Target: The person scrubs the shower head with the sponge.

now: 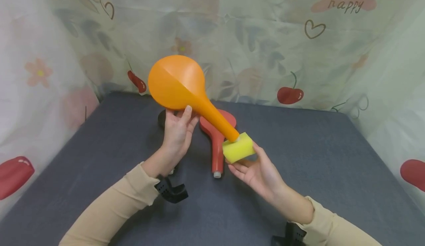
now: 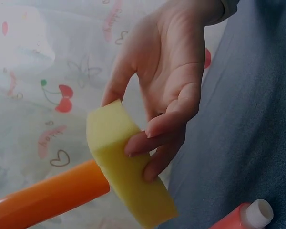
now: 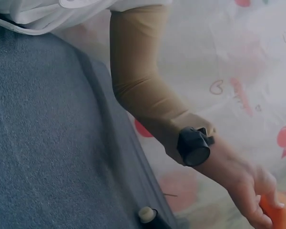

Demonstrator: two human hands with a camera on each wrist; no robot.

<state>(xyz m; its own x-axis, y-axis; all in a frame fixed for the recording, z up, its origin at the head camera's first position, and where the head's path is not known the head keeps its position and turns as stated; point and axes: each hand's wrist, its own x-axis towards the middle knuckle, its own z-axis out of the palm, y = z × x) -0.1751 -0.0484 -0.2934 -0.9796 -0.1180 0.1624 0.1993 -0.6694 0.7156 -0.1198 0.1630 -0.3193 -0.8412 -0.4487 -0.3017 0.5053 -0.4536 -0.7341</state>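
Observation:
My left hand (image 1: 176, 131) grips an orange round-headed object with a long tapering handle (image 1: 179, 80) from below, thumb and fingers at its head. The object is raised and tilted, its handle pointing down to the right. A yellow sponge block (image 1: 238, 148) is pinched between the thumb and fingers of my right hand (image 1: 262, 172). The sponge sits against the white-tipped handle end. In the left wrist view, the sponge (image 2: 128, 167) covers that tip. The right wrist view catches my left hand (image 3: 250, 191) at the orange head (image 3: 281, 212), mostly cut off.
Below lies a red object of similar shape (image 1: 217, 153) with a white end cap, on the dark grey tabletop (image 1: 315, 157). A black one (image 1: 161, 118) is largely hidden behind my left hand. Patterned white cloth (image 1: 239, 35) surrounds the table's back and sides.

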